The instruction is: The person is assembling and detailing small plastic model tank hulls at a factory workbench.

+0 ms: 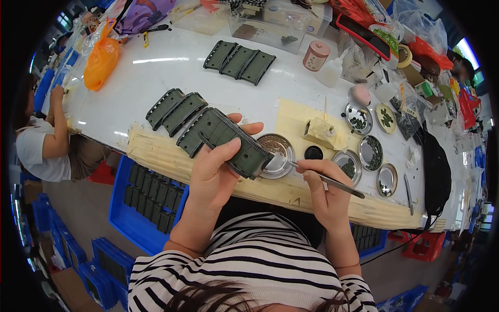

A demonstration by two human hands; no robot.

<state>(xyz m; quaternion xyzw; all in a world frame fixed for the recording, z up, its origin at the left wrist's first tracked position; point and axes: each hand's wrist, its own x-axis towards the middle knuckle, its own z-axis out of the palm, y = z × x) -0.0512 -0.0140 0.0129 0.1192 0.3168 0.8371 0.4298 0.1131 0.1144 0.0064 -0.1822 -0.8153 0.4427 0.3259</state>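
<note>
My left hand (210,174) grips a dark green, ribbed-edged curved panel (228,138), tilted over the table edge, thumb on its face. A pair of metal tweezers (338,184) is pinched in my right hand (330,195), its tip pointing left near the panel's right end. Partly behind the panel sits a round metal dish (283,169) with small brown bits. Similar green panels (176,112) lie just beyond my left hand, and a row of them (239,61) rests farther back. Whether the tweezers hold anything is too small to tell.
Metal dishes (358,182) with small green pieces stand to the right, beside a black round cap (313,153) and a tape-wrapped block (319,132). Blue crates (117,213) of green panels sit below the table. A co-worker (44,138) sits at the left.
</note>
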